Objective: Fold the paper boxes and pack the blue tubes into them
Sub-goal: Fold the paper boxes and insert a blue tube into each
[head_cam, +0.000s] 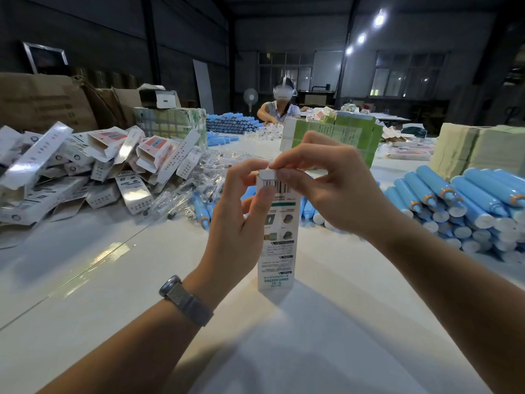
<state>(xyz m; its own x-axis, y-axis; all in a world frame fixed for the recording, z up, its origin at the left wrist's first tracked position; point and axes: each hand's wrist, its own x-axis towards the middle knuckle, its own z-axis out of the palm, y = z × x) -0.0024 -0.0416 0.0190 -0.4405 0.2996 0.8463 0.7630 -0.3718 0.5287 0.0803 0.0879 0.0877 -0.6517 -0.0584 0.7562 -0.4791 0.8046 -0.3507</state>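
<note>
Box upright on table | white, barcoded | both hands pinching top

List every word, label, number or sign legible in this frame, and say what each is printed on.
"SONIC ELECTRIC", seen upside down, at the lower end of the white paper box that both hands hold upright on the table.
Barcode near the top of that box: bars show, digits too small to read.
Remaining print on that box: too small to read.
Pile of folded boxes: print blurred.
Green cartons: print too small to read.
Brown cartons: markings blurred.

Boxes left, tubes right
</note>
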